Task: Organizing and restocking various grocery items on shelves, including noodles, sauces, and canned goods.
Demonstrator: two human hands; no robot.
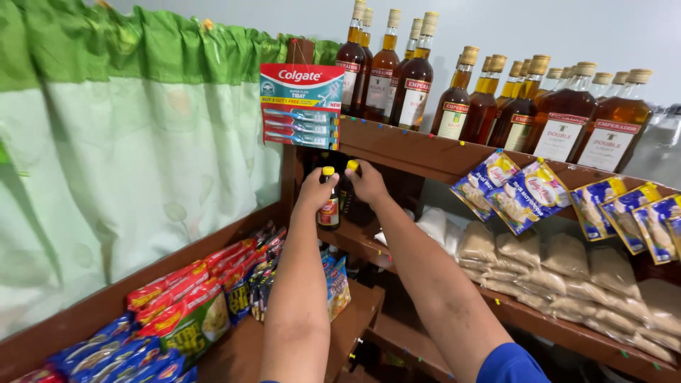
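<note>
While both arms reach into the wooden shelf [397, 152], the left hand [316, 190] has its grip closed round a small dark bottle [328, 206] with a yellow cap and red label, held just above the middle shelf board. The right hand [367, 182] wraps a second dark bottle [347, 190] beside it. Keeping each upright by the shoulder looks wisest. A red-and-teal toothbrush card [301, 105] hangs above; amber liquor bottles [489, 99] line the top; blue-yellow sachets [525, 191] dangle right.

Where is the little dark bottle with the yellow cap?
The little dark bottle is in the left hand, mid-frame in the head view, on the brown shelf just under the hanging toothbrush pack.
</note>
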